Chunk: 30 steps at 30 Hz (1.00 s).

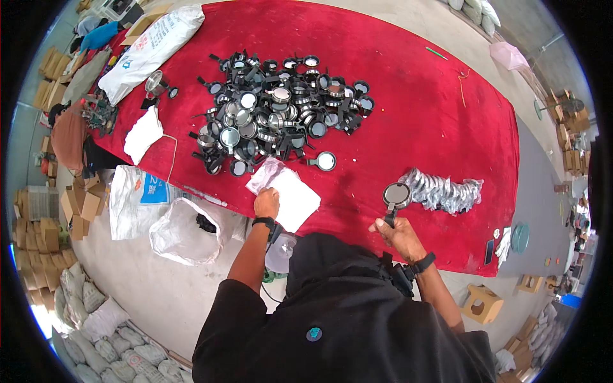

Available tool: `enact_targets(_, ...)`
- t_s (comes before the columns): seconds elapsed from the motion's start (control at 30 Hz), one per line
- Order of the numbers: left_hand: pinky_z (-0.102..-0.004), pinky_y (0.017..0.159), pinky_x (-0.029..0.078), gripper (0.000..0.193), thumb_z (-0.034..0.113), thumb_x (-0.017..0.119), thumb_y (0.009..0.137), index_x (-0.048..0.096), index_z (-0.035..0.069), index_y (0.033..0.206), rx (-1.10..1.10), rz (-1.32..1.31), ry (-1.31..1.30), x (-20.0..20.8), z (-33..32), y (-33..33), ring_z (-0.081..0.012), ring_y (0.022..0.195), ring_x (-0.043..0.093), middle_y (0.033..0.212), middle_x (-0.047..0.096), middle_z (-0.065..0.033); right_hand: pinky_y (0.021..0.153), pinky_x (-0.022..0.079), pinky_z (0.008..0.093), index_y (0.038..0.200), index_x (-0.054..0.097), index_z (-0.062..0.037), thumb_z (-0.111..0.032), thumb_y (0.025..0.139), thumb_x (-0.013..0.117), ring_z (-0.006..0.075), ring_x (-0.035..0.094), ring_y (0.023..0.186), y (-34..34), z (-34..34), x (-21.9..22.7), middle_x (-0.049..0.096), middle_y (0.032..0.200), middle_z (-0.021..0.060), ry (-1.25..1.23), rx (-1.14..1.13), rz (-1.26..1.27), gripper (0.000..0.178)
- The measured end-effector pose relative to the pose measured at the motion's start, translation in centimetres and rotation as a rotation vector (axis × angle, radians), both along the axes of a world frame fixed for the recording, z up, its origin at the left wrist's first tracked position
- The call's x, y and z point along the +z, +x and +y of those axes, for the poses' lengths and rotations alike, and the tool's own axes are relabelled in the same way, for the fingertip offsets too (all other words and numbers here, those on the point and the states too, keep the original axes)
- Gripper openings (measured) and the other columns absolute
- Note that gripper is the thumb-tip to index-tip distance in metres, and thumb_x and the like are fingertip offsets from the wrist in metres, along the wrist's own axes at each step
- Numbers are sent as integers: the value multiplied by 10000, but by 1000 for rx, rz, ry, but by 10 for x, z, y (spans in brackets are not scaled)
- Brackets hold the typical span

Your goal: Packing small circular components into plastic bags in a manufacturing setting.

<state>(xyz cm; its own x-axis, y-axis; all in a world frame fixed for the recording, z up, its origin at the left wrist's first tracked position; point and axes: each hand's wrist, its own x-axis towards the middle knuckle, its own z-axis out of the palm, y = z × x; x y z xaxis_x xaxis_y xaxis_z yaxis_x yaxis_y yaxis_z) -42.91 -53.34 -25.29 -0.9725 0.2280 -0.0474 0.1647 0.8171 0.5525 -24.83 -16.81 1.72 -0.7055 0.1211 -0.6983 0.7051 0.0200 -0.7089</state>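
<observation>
left hand (267, 203) at white sheet (298, 204), right hand (402, 237) holding handled disc (397, 194)

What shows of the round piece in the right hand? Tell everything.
The round piece has a grey, metal-looking face within a darker rim, with a dark handle at its near edge. The right hand grips the handle; the face points up, over the red cloth, beside the plastic-wrapped row. Its back is hidden.
</observation>
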Motion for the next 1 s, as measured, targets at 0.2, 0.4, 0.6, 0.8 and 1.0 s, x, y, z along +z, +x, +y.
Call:
enact_targets(0.2,-484,742,527,49,77,692,888,704,29,890,-70,208,91,86,22,6,-385,850,655,874,671,-159,522,296,278,982,799,-40,-365,1024,697,46,371,557,5,7,0,458,627,-93,-14,-61,11,344)
enact_targets(0.4,-451,737,526,54,123,739,871,707,80,867,-217,403,160,179,72,37,-329,818,638,839,627,-102,815,534,314,1169,770,-10,-374,935,798,138,661,856,-29,-15,-18,745,958,34,82,131,259,433)
enact_targets(0.6,-429,683,526,135,69,814,802,688,50,847,-274,346,354,233,126,56,-330,761,649,812,644,-112,482,300,259,1064,708,-47,-292,943,797,47,399,542,-71,-50,-34,460,659,-84,-393,-67,144,287)
enact_targets(0.8,-392,661,523,152,107,822,826,689,37,851,-257,84,492,240,130,62,-294,726,654,802,657,-105,465,318,254,855,675,-95,-231,939,797,61,414,512,-74,-56,-33,537,682,-51,-307,-293,238,201)
enact_targets(1.0,-369,894,550,524,448,625,1028,625,-9,1284,55,-293,729,191,111,33,-242,1066,685,1214,686,-181,511,377,242,989,655,-96,-164,969,759,41,439,571,-61,-26,-12,545,735,-73,-753,-360,243,126)
